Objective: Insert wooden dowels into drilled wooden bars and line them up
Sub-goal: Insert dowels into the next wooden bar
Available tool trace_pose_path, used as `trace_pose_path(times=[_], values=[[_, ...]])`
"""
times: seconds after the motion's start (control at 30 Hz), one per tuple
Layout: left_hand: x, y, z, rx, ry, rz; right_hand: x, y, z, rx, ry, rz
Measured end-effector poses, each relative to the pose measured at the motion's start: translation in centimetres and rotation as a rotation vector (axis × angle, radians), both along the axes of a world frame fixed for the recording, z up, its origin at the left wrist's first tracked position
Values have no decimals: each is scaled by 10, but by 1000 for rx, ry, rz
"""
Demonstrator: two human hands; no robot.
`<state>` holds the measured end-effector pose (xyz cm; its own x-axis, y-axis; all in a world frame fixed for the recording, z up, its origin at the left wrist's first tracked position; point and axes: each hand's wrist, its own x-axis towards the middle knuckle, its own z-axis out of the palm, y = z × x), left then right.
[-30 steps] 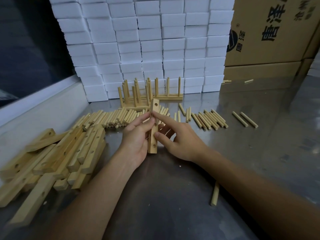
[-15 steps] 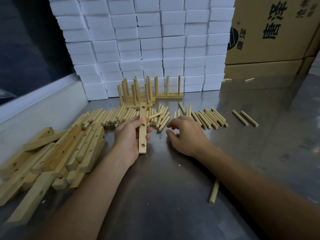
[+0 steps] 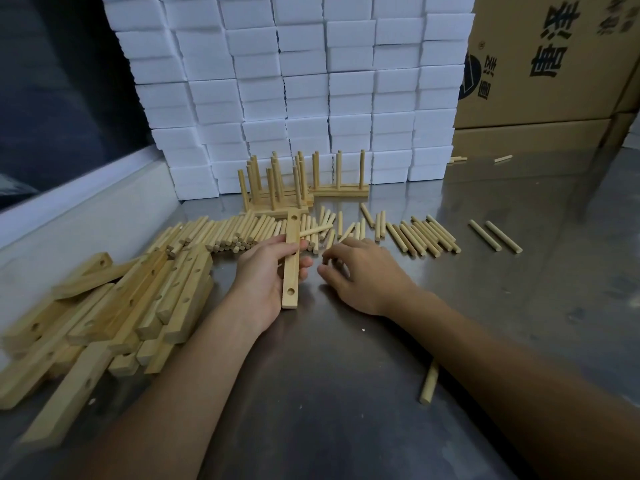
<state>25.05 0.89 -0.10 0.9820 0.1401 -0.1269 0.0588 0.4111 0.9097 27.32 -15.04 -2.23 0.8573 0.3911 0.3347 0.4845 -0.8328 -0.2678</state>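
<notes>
One drilled wooden bar [image 3: 291,261] lies lengthwise near the middle of the tabletop [image 3: 519,271], its near end resting on the steel and its far end pointing toward the back edge. A hole shows near each end of its upper face. The left hand [image 3: 265,275] holds this bar, the grip closed around its midsection with the thumb over the top face. The right hand [image 3: 360,271] rests just beside it, palm down, fingers [image 3: 329,259] curled loosely at the near ends of the loose dowels; whether they pinch a dowel cannot be told.

Loose dowels [image 3: 415,237] lie in a band across the tabletop behind both hands, closely packed on the left and fanned out toward the right edge. One dowel [image 3: 313,231] lies crosswise, touching the bar's right side. Two dowels [image 3: 495,236] lie apart toward the right edge, and a single dowel [image 3: 429,382] lies near the front, beside the right forearm.

Finished bars with upright dowels [image 3: 277,188] stand grouped toward the back edge. A heap of undrilled-side-up and drilled bars [image 3: 114,306] is stacked at the left edge. White foam blocks [image 3: 311,81] form a wall along the back edge, with cardboard boxes [image 3: 554,64] at the back right corner.
</notes>
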Motion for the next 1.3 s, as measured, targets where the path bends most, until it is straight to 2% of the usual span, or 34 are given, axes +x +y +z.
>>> trace_pose_path(times=[0.17, 0.37, 0.57, 0.67, 0.83, 1.03, 1.3], values=[[1, 1, -1, -1, 0, -3, -3, -5, 5, 124, -73, -110], [0, 1, -1, 8, -6, 8, -2, -12, 9, 200, 23, -259], [-2, -4, -3, 62, -39, 58, -1, -9, 7, 67, 65, -226], [-1, -5, -5, 161, -68, 49, 0, -9, 6, 231, 70, -215], [-2, -9, -6, 263, -132, -2, -3, -7, 4, 446, -78, -103], [-8, -12, -3, 329, -199, -69, -5, -7, 5, 546, -222, -13], [-9, -13, -4, 413, -245, -56, -7, -8, 8, 510, -299, 41]])
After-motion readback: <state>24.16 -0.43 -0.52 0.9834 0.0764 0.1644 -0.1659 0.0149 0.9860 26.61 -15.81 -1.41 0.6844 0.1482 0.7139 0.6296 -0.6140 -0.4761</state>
